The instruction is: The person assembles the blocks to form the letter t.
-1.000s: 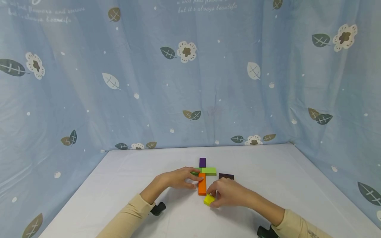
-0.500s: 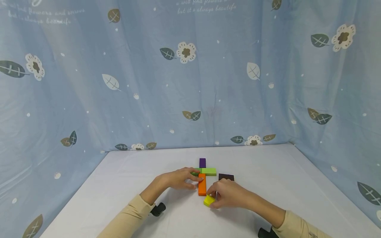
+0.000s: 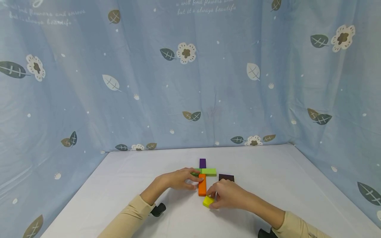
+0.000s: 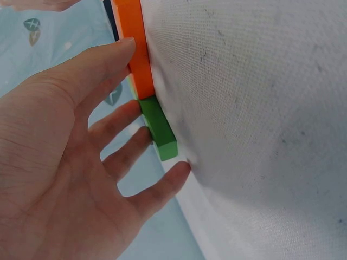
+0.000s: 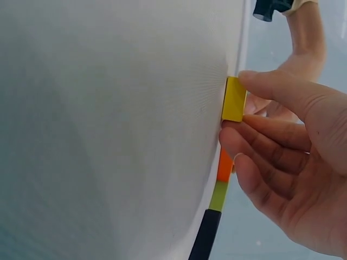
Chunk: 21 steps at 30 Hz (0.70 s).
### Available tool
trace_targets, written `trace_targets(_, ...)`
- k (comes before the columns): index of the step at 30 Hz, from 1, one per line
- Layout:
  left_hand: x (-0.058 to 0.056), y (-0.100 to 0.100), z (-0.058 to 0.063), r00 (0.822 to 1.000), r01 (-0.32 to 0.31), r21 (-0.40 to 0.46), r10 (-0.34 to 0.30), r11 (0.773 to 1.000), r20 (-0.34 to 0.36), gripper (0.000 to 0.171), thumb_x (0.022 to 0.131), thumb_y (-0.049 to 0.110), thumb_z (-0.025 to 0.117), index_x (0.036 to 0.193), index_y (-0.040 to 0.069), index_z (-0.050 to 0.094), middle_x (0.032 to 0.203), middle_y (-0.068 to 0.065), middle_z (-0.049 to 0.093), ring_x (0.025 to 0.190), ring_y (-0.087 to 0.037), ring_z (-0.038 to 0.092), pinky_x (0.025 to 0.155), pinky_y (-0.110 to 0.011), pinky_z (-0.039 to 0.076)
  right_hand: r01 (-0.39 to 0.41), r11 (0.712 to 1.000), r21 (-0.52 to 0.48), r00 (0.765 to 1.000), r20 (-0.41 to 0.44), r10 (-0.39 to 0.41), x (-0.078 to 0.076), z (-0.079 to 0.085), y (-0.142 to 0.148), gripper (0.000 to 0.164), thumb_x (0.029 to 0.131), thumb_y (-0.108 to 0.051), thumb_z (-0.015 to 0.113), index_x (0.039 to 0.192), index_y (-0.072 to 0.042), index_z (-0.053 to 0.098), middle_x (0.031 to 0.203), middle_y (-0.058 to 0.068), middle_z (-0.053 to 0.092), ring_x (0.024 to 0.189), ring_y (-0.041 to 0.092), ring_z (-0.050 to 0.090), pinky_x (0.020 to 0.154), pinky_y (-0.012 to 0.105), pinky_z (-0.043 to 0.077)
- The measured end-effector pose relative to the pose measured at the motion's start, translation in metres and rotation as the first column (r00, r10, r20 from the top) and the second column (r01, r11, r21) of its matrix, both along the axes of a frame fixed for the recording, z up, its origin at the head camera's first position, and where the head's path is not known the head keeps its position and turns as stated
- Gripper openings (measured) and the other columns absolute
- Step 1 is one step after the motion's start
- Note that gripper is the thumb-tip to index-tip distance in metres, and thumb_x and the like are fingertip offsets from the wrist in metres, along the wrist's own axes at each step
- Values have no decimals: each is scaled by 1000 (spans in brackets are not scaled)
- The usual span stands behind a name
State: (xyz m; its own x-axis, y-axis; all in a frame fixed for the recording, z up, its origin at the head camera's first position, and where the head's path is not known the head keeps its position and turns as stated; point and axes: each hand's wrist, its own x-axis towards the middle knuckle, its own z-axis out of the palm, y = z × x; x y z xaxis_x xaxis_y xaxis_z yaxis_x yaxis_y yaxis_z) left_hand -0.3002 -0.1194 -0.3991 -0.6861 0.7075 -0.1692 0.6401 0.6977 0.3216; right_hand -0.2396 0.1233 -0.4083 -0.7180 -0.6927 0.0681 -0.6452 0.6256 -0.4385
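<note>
My right hand [image 3: 227, 195] pinches a yellow block [image 3: 208, 201] between thumb and fingers, just off the near end of an orange block [image 3: 202, 186]. In the right wrist view the yellow block [image 5: 234, 99] shows one long face, thumb at one end and fingertips at the other. My left hand [image 3: 180, 178] lies along the left of the arrangement with fingers loosely extended. Its fingertips rest at the dark green block [image 4: 159, 127], the thumb at the orange one. A light green block [image 3: 209, 172] forms the right arm of the crosspiece, and a purple block [image 3: 202, 163] stands beyond.
A dark, almost black block [image 3: 226, 177] lies right of the others, partly covered by my right hand. White cloth [image 3: 143, 168] covers the table, and a patterned blue curtain [image 3: 208, 82] hangs around its back and sides. Each wrist wears a black camera [image 3: 158, 209].
The yellow block and the right fingertips have shifted very slightly left and nearer to me. My left hand keeps its place beside the orange and green blocks.
</note>
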Motion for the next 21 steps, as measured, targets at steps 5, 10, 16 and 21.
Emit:
trace_targets(5, 0, 0, -1, 1000, 4, 0, -4, 1000, -5, 46, 95, 36, 64, 140, 31, 55, 155, 0, 41, 142, -25, 38, 115, -50, 36, 9, 1000, 3, 1000, -8, -9, 1, 1, -2, 30, 78, -28, 82, 103, -12, 77, 82, -9, 73, 54, -4, 49, 56, 12, 48)
trace_targets(10, -1, 0, -1, 1000, 11, 0, -11, 1000, -7, 46, 95, 35, 63, 140, 31, 55, 155, 0, 41, 142, -25, 38, 116, -50, 35, 23, 1000, 13, 1000, -8, -23, 3, 3, -4, 29, 78, -29, 83, 101, -12, 77, 84, -8, 74, 56, -4, 51, 58, 12, 48)
trace_targets(16, -1, -1, -3, 1000, 13, 5, -12, 1000, -10, 46, 95, 36, 64, 140, 32, 55, 155, 1, 41, 142, -24, 38, 116, -50, 34, 31, 999, 24, 999, -28, -30, 4, 4, -6, 26, 78, -29, 83, 98, -12, 77, 80, -9, 72, 56, -4, 50, 58, 11, 48)
trace_targets(21, -2, -1, -3, 1000, 6, 7, -6, 1000, -8, 46, 95, 37, 64, 140, 33, 55, 155, 1, 41, 143, -25, 37, 116, -52, 34, 33, 999, 22, 999, -34, -32, 5, 6, -8, 26, 78, -28, 83, 97, -12, 77, 78, -9, 71, 56, -4, 50, 58, 11, 47)
